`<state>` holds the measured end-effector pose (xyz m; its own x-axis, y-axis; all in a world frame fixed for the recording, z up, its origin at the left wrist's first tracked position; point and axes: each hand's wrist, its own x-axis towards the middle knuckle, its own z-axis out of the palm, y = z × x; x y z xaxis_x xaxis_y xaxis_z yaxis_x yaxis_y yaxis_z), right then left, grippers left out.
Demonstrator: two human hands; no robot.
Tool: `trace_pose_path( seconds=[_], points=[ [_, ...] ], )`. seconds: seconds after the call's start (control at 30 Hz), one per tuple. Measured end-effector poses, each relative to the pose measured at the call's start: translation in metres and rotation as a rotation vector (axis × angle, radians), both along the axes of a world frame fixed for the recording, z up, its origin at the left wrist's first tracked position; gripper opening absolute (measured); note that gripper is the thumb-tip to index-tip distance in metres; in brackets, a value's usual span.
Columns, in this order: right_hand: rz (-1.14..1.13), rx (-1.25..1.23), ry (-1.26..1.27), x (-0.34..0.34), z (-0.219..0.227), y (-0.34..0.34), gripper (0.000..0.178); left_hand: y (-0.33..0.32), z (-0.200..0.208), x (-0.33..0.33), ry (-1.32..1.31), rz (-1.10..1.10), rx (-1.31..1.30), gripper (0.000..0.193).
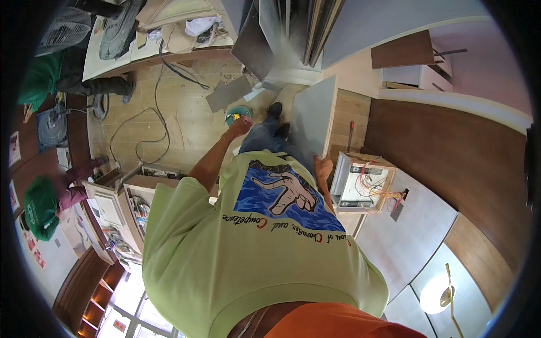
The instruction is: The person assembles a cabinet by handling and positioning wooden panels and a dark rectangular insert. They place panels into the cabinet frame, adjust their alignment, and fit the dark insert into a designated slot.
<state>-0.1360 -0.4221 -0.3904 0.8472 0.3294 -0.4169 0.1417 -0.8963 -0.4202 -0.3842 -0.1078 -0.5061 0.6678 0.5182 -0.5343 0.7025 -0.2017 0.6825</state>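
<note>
My left hand (pixel 241 127) is closed and reaches out over a round teal tub (pixel 230 116) on the floor. Something yellow shows inside the tub, and a bit of pinkish red is at my fingers. What the fingers hold is too small to make out. Lower right of that, my right hand (pixel 323 168) grips the near edge of a flat grey panel (pixel 311 112). The panel stands upright beside my legs, its pale edge facing right. My shoes are next to it, partly hidden behind my jeans.
An open wooden box with loose wires (pixel 363 183) sits right of my right hand, near a red-handled tool (pixel 351 135). Dark cable (pixel 167 132) loops over the floor at left. Loose boards (pixel 228 93) lie beyond the tub. Two people in green (pixel 42 208) are at left.
</note>
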Motion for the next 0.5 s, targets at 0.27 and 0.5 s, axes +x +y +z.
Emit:
trace_pose_path(
  seconds=[0.27,0.5],
  points=[
    [0.027,0.082,-0.016,0.016,-0.014,-0.013,0.047,-0.028,-0.021,-0.031,-0.018,0.158,-0.001,0.023],
    [0.093,0.085,-0.143,0.041,0.006,-0.004,0.047,-0.028,-0.052,-0.043,0.01,0.098,-0.025,0.024]
  ],
)
